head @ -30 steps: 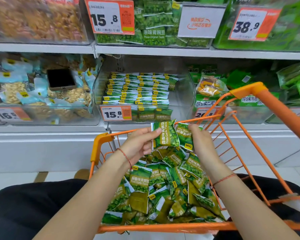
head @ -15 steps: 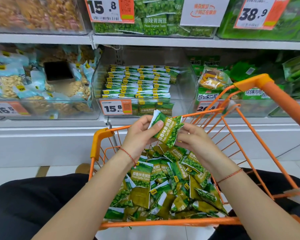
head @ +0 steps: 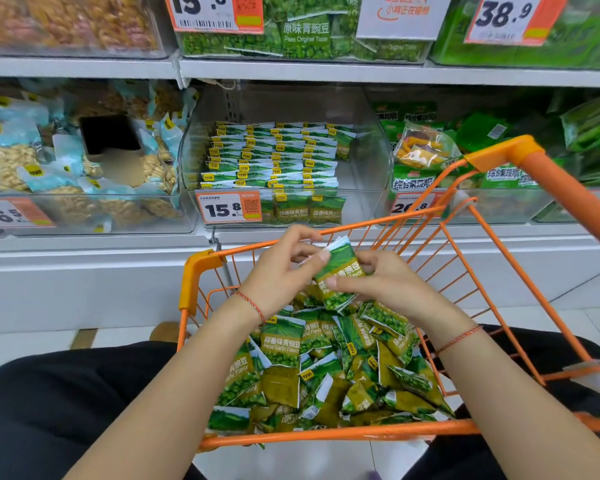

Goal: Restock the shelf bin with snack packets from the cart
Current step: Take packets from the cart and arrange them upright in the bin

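Both hands hold green pea snack packets (head: 340,275) together above the orange wire cart (head: 201,268). My left hand (head: 278,271) pinches the packets' upper left corner with thumb and fingers. My right hand (head: 381,282) grips their right side, its thumb across the front. How many packets are in the bunch is hidden. A heap of the same green packets (head: 312,368) fills the cart below. Straight ahead on the middle shelf is the clear shelf bin (head: 371,157), holding neat rows of these packets (head: 274,157) on its left side.
A price tag reading 15.8 (head: 227,207) hangs on the bin's front. Clear bins of nut packets (head: 49,168) stand to the left, bins of green vegetable snacks (head: 430,150) to the right. The cart's orange handle (head: 568,195) rises at the right. My dark-clothed legs flank the cart.
My hands have brought two separately held packets together into one bunch and lowered them slightly toward the cart. The view has shifted closer to the shelf.
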